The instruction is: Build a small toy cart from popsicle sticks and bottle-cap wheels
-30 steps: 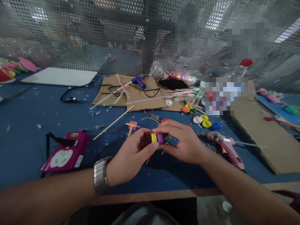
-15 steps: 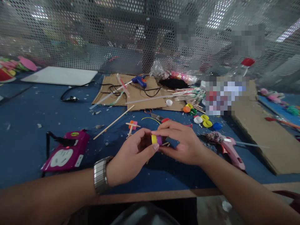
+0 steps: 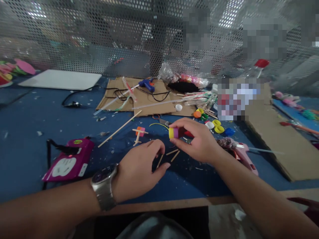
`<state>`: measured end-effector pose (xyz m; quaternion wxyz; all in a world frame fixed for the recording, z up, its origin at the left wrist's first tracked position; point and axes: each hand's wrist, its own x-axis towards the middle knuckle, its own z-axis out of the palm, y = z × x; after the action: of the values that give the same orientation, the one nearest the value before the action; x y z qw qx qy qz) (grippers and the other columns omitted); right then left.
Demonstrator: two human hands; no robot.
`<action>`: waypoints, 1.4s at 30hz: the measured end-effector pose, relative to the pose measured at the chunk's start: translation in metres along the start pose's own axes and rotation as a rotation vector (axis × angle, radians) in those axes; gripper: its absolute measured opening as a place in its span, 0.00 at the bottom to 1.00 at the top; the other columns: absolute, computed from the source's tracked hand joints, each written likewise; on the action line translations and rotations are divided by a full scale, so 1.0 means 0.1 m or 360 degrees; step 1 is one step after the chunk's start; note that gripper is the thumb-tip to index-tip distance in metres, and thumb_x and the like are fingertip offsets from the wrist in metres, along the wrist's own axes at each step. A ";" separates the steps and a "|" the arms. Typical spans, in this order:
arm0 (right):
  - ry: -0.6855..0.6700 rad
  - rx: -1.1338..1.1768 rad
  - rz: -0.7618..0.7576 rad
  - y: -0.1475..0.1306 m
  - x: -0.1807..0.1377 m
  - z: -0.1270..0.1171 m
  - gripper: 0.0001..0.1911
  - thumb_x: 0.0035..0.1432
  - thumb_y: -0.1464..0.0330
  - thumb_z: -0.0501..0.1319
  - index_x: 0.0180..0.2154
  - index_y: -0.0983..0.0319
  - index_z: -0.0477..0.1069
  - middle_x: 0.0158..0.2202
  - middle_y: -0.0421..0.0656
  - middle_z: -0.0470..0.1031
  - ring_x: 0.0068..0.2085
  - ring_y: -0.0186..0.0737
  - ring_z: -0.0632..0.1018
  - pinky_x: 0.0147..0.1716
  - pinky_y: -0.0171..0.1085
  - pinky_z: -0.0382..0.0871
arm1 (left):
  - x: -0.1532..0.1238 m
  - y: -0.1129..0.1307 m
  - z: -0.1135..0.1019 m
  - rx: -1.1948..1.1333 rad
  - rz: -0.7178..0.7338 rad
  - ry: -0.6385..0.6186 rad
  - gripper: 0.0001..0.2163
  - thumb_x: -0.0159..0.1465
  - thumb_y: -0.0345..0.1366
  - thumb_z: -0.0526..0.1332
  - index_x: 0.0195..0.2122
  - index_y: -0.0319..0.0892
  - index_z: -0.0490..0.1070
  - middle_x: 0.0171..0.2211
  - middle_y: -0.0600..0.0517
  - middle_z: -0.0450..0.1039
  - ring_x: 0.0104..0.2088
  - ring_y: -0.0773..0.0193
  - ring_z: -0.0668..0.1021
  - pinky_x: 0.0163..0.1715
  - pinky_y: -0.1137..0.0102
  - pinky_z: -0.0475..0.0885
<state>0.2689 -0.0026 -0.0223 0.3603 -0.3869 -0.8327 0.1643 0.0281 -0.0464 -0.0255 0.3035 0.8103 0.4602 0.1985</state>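
Note:
My right hand (image 3: 196,139) pinches a pair of bottle caps (image 3: 173,133), one yellow and one purple, joined end to end and held above the table. To the left of it, my left hand (image 3: 142,167) holds nothing, its thumb and curled fingers apart. Just beyond its fingertips lie several short wooden sticks (image 3: 172,152). A small piece made of wooden sticks (image 3: 138,136) rests against orange and pink caps (image 3: 141,131) past my left knuckles. Behind my right fingers a utility knife (image 3: 164,122) is partly hidden.
A pink glue gun (image 3: 245,157) lies right of my right forearm. At left sits a magenta device (image 3: 72,159) with a black cord. Loose caps (image 3: 218,128), a long stick (image 3: 119,128), a blue glue gun (image 3: 147,85) and cardboard (image 3: 154,108) lie farther back. Mesh (image 3: 99,36) stands behind.
My left hand has let go of the joined caps and drawn back toward me. My right hand has lifted them slightly away, uncovering the short sticks on the table.

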 end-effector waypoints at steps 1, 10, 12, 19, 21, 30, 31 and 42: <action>-0.0072 0.0007 0.0030 0.02 0.00 0.00 0.14 0.66 0.69 0.71 0.52 0.61 0.78 0.48 0.48 0.83 0.45 0.45 0.83 0.46 0.42 0.79 | 0.00 -0.01 -0.01 0.0155 0.0039 -0.0061 0.07 0.67 0.37 0.66 0.43 0.45 0.69 0.38 0.51 0.75 0.38 0.53 0.77 0.39 0.59 0.69; -0.0560 -0.0107 0.0004 0.09 -0.01 0.00 0.16 0.67 0.72 0.67 0.55 0.62 0.79 0.56 0.51 0.83 0.57 0.51 0.82 0.59 0.47 0.76 | 0.02 -0.02 -0.03 0.0484 0.0150 -0.0243 0.07 0.70 0.26 0.59 0.45 0.43 0.73 0.41 0.49 0.79 0.41 0.52 0.80 0.43 0.57 0.73; -0.0562 -0.0132 0.0019 0.10 0.00 0.00 0.15 0.68 0.72 0.67 0.55 0.63 0.79 0.56 0.52 0.82 0.56 0.50 0.82 0.58 0.47 0.76 | 0.01 0.00 -0.04 0.0566 0.0183 -0.0238 0.07 0.71 0.27 0.59 0.46 0.42 0.75 0.42 0.47 0.80 0.42 0.50 0.81 0.45 0.56 0.75; -0.0595 -0.0179 0.0065 0.11 0.00 0.01 0.16 0.67 0.72 0.70 0.55 0.62 0.80 0.55 0.51 0.85 0.55 0.53 0.83 0.57 0.50 0.77 | 0.02 0.03 -0.06 0.0878 0.0328 -0.0277 0.08 0.73 0.29 0.60 0.41 0.39 0.81 0.39 0.43 0.81 0.41 0.47 0.83 0.45 0.53 0.79; -0.0580 -0.0179 0.0074 0.11 0.00 0.01 0.17 0.66 0.72 0.70 0.56 0.62 0.80 0.56 0.52 0.84 0.56 0.54 0.83 0.58 0.51 0.77 | 0.02 0.03 -0.06 0.0934 0.0373 -0.0302 0.10 0.72 0.27 0.59 0.38 0.38 0.81 0.36 0.44 0.81 0.40 0.47 0.82 0.44 0.53 0.79; -0.0479 0.0035 0.0048 0.09 0.01 -0.01 0.15 0.66 0.70 0.71 0.54 0.61 0.80 0.54 0.50 0.82 0.54 0.49 0.82 0.56 0.46 0.76 | 0.02 0.01 -0.03 0.0876 0.0287 -0.0172 0.08 0.71 0.26 0.58 0.39 0.37 0.77 0.39 0.42 0.80 0.40 0.46 0.81 0.45 0.49 0.79; -0.0483 0.0072 0.0043 0.08 0.01 -0.02 0.15 0.65 0.70 0.71 0.54 0.60 0.80 0.53 0.49 0.83 0.53 0.48 0.82 0.56 0.46 0.76 | 0.02 -0.01 -0.03 0.0806 0.0298 -0.0123 0.08 0.71 0.27 0.58 0.40 0.37 0.77 0.39 0.42 0.79 0.40 0.47 0.81 0.45 0.50 0.78; -0.0467 0.0546 0.0098 0.02 0.01 -0.12 0.15 0.65 0.73 0.67 0.52 0.58 0.81 0.51 0.47 0.80 0.48 0.42 0.82 0.49 0.41 0.77 | 0.01 0.02 0.00 -0.0669 -0.0173 -0.0266 0.08 0.76 0.39 0.54 0.41 0.45 0.68 0.28 0.56 0.78 0.26 0.65 0.75 0.27 0.70 0.67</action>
<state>0.2781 -0.0008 -0.0146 0.2907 -0.3171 -0.8239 0.3691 0.0298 -0.0458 -0.0238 0.5129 0.7170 0.4249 0.2056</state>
